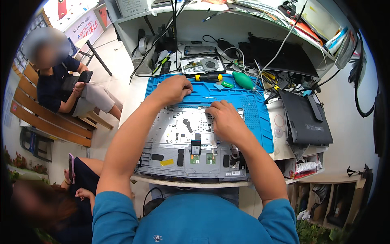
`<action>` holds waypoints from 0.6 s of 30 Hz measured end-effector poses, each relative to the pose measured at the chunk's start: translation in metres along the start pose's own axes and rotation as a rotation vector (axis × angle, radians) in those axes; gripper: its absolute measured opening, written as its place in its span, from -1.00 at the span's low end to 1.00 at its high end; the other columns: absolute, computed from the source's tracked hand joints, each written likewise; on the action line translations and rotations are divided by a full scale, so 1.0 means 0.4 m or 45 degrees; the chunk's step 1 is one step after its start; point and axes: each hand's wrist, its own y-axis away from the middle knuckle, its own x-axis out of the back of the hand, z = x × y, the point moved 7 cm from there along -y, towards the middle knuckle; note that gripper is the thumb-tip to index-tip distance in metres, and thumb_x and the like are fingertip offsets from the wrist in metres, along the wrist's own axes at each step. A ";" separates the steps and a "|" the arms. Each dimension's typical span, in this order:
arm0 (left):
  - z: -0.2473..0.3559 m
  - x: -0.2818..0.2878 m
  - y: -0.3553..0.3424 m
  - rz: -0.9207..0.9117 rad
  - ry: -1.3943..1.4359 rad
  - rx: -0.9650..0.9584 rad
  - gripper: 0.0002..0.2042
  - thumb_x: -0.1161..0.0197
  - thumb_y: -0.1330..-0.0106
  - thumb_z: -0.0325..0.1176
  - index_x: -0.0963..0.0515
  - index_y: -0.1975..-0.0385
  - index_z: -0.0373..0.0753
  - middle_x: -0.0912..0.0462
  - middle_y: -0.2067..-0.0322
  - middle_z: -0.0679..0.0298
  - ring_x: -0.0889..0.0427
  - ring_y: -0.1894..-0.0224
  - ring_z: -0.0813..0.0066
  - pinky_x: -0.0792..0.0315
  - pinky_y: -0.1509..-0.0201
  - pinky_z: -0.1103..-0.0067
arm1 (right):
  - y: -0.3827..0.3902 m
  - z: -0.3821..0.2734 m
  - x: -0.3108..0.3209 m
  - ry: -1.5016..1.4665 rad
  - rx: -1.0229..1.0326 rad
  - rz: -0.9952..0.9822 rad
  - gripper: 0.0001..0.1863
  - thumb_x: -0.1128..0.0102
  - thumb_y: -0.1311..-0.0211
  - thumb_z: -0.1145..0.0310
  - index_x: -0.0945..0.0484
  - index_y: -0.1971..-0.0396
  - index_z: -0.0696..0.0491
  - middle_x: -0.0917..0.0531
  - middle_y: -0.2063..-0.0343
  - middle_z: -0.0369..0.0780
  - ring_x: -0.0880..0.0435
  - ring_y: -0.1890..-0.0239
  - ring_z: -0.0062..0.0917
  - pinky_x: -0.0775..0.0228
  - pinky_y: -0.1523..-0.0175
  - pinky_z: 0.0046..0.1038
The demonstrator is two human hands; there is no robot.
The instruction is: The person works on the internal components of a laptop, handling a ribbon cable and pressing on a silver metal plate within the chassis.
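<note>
An opened laptop chassis [170,134], silver-grey with its inner side up, lies at the bench's front edge, partly on a blue repair mat [260,122]. My left hand [174,89] is over the mat just past the chassis's far left edge, fingers curled together; whatever they hold is hidden. My right hand [228,121] rests on the chassis's far right part, fingers bent and closed at its upper edge; what lies under the fingertips cannot be seen. A black-and-yellow screwdriver [209,77] lies on the mat beyond both hands, beside a green blower bulb [243,80].
A dark laptop part [306,118] leans at the right, near tangled cables. A fan assembly [209,64] lies at the back, with a black screen panel [280,55] to its right. Two people sit at the left, one on a wooden bench [48,116], each holding a phone.
</note>
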 end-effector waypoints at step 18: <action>0.101 0.009 0.202 0.089 0.234 0.127 -0.82 -0.56 -0.36 -0.46 -0.91 0.10 -0.07 -0.73 0.20 0.28 -0.75 0.13 0.27 -0.61 0.02 0.40 | -0.018 0.022 0.015 -0.098 -0.063 0.009 -0.70 -0.24 -0.25 0.57 -0.80 0.05 0.14 -0.77 0.03 -0.10 -0.67 -0.14 -0.13 -0.46 -0.30 -0.10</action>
